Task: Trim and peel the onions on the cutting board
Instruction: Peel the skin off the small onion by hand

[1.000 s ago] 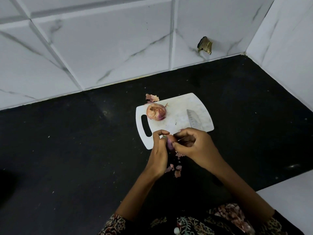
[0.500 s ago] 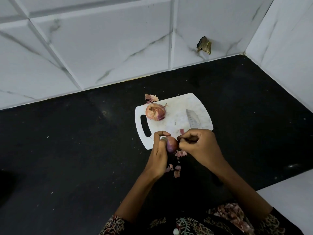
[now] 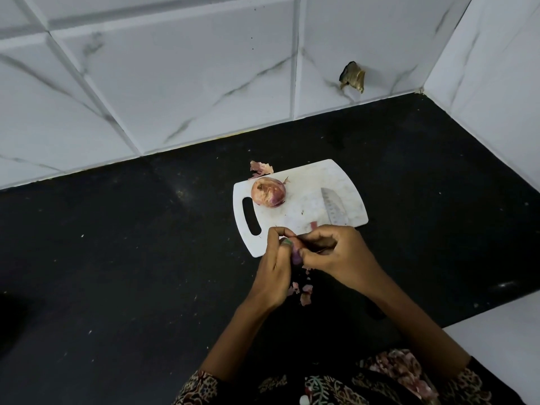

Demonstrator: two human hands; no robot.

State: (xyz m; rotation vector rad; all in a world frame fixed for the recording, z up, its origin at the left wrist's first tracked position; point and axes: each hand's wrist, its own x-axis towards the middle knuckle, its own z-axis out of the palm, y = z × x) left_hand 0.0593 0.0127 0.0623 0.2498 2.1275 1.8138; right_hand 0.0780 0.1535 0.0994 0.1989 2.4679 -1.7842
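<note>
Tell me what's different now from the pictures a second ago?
Not much. The hands closed back over the small onion, which showed more between the fingers half a second ago. The left hand holds it as before; the right hand keeps picking at its skin. The big onion, knife, cutting board and peel scraps stayed put.

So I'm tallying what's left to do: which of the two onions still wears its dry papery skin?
The round pinkish-brown onion lying untouched on the white plastic cutting board. The small purple onion, gripped between both hands, shows smooth bare flesh.
</note>
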